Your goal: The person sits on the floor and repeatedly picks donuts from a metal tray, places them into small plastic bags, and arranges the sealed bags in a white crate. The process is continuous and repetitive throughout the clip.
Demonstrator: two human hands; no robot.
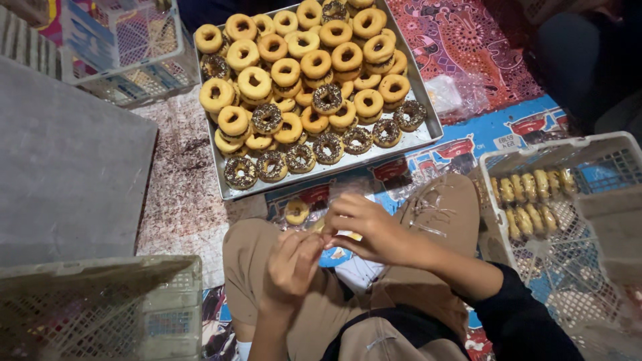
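My left hand (291, 264) and my right hand (364, 227) meet over my lap, fingers pinched on a clear plastic bag (341, 235) with something yellow in it. One plain doughnut (296, 211) lies in clear wrap just beyond my left fingers. A metal tray (428, 130) ahead of me is piled with several ring doughnuts (314, 63), plain ones behind and chocolate-sprinkled ones (267, 118) along the near edge.
A white plastic crate (568, 144) at my right holds rows of bagged doughnuts (528, 200). A grey crate (100, 307) sits at lower left, another crate (120, 47) at upper left, a grey slab (67, 174) on the left. A patterned mat (468, 40) covers the floor.
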